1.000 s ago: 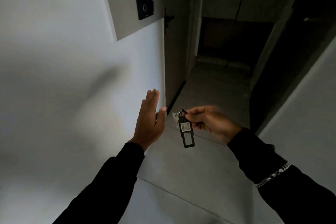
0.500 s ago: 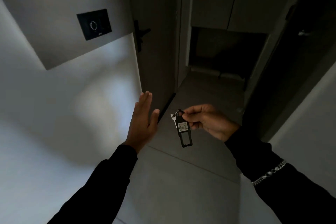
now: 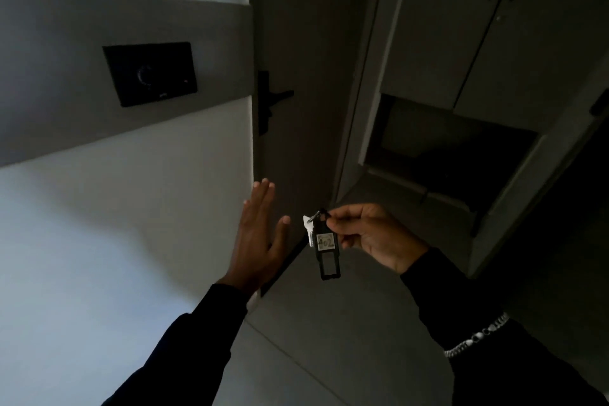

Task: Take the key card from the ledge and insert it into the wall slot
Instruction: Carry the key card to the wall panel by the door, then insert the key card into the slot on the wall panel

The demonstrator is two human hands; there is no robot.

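Note:
My right hand (image 3: 372, 236) pinches the top of a black key card tag (image 3: 326, 249) with a pale label and a small metal key on its ring; the tag hangs straight down below my fingers. My left hand (image 3: 258, 241) is held up flat beside it, fingers together, holding nothing, close to the white wall. The black wall slot panel (image 3: 150, 73) sits on a grey band (image 3: 49, 76) of the wall, up and to the left of both hands, well apart from the tag.
A dark door with a black lever handle (image 3: 275, 99) stands just right of the wall's corner. Beyond it are tall cabinet doors (image 3: 461, 26) with a dark recess below. Grey floor tiles (image 3: 329, 339) run underneath.
The view has swung up and left, so the wall slot panel now sits larger and nearer the middle. Both hands keep their pose; the tag still hangs from my right hand.

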